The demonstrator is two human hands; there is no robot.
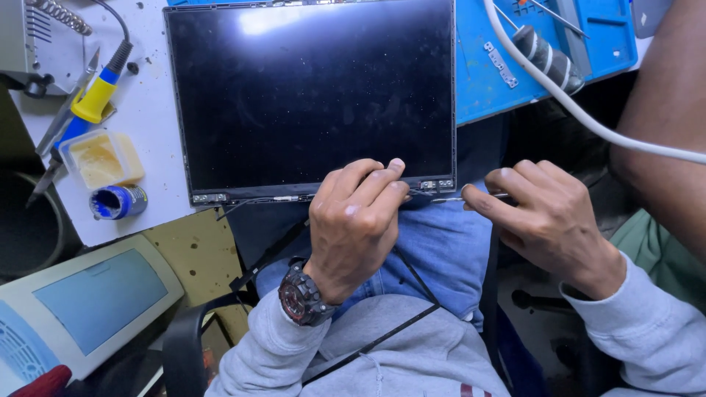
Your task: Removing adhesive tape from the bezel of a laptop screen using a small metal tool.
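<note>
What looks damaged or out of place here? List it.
The laptop screen panel has no bezel: a thin black frame strip hangs loose over the lap. The panel overhangs the table edge. The glass is dusty; no cracks visible.

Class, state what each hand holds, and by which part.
Left hand grips the screen panel by its bottom edge. Right hand pinches a thin metal tool near its back end.

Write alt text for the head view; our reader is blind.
Two hands work at the bottom edge of a dark laptop screen: the left hand pinches the frame, the right hand holds a thin metal tool against it.
</note>
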